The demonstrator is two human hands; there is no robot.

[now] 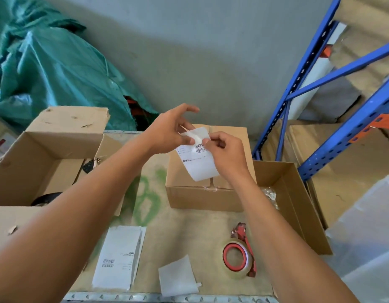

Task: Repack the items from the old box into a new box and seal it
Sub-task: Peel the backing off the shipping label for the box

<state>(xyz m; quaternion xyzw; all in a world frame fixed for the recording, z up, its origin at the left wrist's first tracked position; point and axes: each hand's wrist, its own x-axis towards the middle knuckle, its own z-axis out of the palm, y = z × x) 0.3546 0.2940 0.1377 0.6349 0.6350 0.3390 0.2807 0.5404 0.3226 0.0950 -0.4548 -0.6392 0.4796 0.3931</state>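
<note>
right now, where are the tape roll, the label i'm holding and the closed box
tape roll (234,274), head view, lower outer wall of the roll
label (200,168), head view, blank lower half
closed box (195,199), head view, front wall

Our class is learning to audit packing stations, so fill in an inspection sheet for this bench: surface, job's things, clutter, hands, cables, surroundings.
Surface: table, with green paint marks.
Job's things: closed box, tape showing at its seam; open box at left; label held above the closed box; tape roll near the front edge.
Clutter: label sheets; loose backing paper.
Hands: left hand and right hand both pinch the label.
Cables: nothing seen.
Surroundings: blue rack at right; green sheet behind left.
</note>
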